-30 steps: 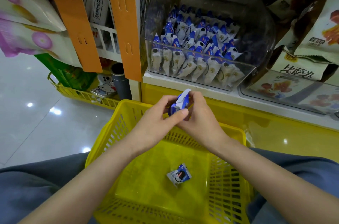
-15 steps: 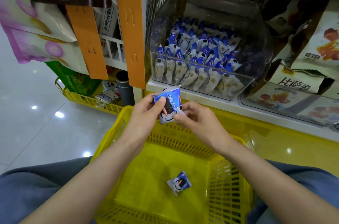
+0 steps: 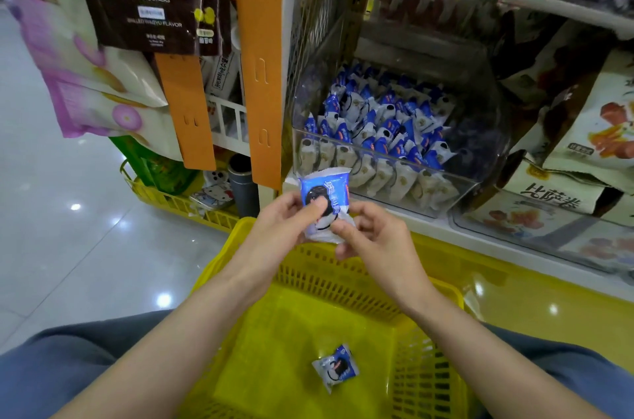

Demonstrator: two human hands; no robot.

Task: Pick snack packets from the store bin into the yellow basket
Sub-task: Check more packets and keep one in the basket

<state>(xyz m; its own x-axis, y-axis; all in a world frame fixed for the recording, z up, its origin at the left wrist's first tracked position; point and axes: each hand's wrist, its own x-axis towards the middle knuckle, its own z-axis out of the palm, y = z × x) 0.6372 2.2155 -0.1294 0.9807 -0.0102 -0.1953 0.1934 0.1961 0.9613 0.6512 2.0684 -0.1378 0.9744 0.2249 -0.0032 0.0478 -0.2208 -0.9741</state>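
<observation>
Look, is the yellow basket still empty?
No, one blue-and-white snack packet already lies on the floor of the yellow basket.

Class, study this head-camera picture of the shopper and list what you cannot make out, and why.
- Held snack packet: lower part covered by the left hand and right hand; its print is too blurred to read.
- Clear store bin: packets at the back are lost in shadow and glare.
- Yellow basket: near end cut off by the bottom edge.

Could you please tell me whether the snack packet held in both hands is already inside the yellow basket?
Not yet. The held packet is pinched between left hand and right hand above the yellow basket rim; another packet lies inside.
</observation>
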